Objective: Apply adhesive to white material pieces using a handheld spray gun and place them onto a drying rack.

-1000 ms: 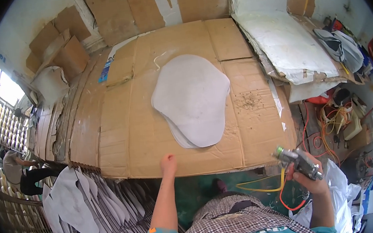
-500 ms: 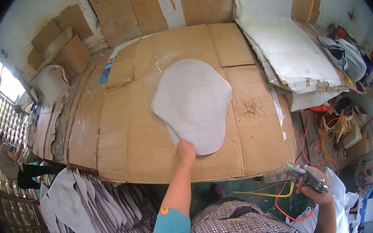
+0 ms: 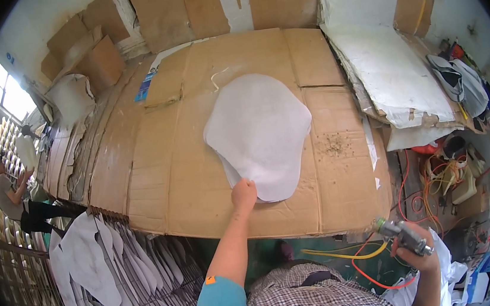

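A stack of pale grey flat pieces, cut with curved outlines, lies on a cardboard-covered table in front of me. At its near-left edge my left hand pinches the top piece, whose edge sits askew over another piece underneath. Off the table's near-right corner, my right hand is wrapped round a metal spray gun. An orange hose and a yellow hose run near the gun; where they attach is hidden.
Similar pale pieces hang on a wire rack at lower left. Another person stands far left beside racks of pale forms. A white-covered board lies at right, with tangled hoses below. Cardboard boxes stand back left.
My left hand has drawn the near-left edge of the top piece slightly up and away, exposing more underneath. The spray gun stays in my right hand. The other person's hands have risen.
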The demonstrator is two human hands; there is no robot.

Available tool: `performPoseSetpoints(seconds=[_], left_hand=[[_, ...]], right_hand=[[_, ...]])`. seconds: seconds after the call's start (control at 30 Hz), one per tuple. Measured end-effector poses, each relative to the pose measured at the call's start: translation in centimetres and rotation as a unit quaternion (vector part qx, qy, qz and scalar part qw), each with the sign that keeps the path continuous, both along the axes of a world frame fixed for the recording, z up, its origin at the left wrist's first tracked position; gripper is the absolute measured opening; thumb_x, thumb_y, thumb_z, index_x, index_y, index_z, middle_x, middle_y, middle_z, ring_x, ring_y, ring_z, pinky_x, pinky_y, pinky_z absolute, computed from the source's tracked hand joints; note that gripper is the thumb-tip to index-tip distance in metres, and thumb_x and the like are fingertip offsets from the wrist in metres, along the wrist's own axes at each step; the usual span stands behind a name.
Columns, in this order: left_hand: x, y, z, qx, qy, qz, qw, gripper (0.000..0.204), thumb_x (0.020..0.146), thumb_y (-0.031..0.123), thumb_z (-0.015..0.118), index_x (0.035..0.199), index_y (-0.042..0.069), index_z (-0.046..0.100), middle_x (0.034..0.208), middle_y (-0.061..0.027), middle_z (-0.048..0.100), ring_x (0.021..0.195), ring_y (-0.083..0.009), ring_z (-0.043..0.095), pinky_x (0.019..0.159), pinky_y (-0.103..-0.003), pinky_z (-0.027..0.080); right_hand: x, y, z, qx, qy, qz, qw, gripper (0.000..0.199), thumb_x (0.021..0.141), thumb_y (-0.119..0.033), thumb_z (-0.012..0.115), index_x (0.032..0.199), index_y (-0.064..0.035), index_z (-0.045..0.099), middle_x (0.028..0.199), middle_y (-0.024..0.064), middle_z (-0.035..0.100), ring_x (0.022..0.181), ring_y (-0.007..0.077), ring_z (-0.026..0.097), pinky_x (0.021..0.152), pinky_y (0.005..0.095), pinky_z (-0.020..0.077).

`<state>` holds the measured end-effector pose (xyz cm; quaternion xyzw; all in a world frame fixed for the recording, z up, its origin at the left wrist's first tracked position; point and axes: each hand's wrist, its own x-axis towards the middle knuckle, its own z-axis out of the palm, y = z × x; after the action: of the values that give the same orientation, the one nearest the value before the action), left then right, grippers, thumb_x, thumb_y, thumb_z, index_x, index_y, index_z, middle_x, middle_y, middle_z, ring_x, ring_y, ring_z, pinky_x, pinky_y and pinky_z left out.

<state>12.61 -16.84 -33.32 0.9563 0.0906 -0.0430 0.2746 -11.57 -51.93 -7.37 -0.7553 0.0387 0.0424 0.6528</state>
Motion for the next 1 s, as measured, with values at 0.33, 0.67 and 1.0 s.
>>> performPoseSetpoints(seconds=[0.33, 0.67, 1.0], left_hand=[[-0.4, -1.1, -2.1, -0.501, 0.088, 0.268, 0.818, 0.016, 0.075, 0.008, 0.059, 0.088, 0.002, 0.052, 0.079, -0.0106, 0.057, 0.071, -0.0212, 0.059, 0.051, -0.038, 0.051], [-1.5, 0.8, 7.5, -0.759, -0.045, 0.185, 0.623, 0.036, 0.070, 0.004, 0.059, 0.104, 0.003, 0.050, 0.101, -0.0107, 0.056, 0.091, -0.0229, 0.057, 0.071, -0.036, 0.051], [-14.3, 12.5, 25.7, -0.752, -0.274, 0.082, 0.594, 0.054, 0.084, 0.046, 0.039, 0.113, 0.001, 0.052, 0.111, -0.0151, 0.054, 0.104, -0.0255, 0.051, 0.087, -0.038, 0.044]], right_hand=[[2.1, 1.3, -2.0, 0.059, -0.056, -0.091, 0.992, 0.044, 0.073, -0.010, 0.063, 0.111, 0.0033, 0.046, 0.075, 0.0084, 0.058, 0.066, 0.0156, 0.057, 0.061, 0.0284, 0.0477], [0.2, 2.5, -1.0, 0.094, -0.036, -0.087, 0.991, 0.040, 0.079, -0.029, 0.063, 0.103, 0.0001, 0.050, 0.082, 0.0081, 0.055, 0.080, 0.0215, 0.057, 0.075, 0.0350, 0.0447], [-0.3, 4.3, 0.6, 0.067, -0.013, -0.056, 0.996, 0.053, 0.076, -0.016, 0.064, 0.120, 0.0007, 0.041, 0.080, 0.0083, 0.057, 0.069, 0.0160, 0.057, 0.064, 0.0285, 0.0467]])
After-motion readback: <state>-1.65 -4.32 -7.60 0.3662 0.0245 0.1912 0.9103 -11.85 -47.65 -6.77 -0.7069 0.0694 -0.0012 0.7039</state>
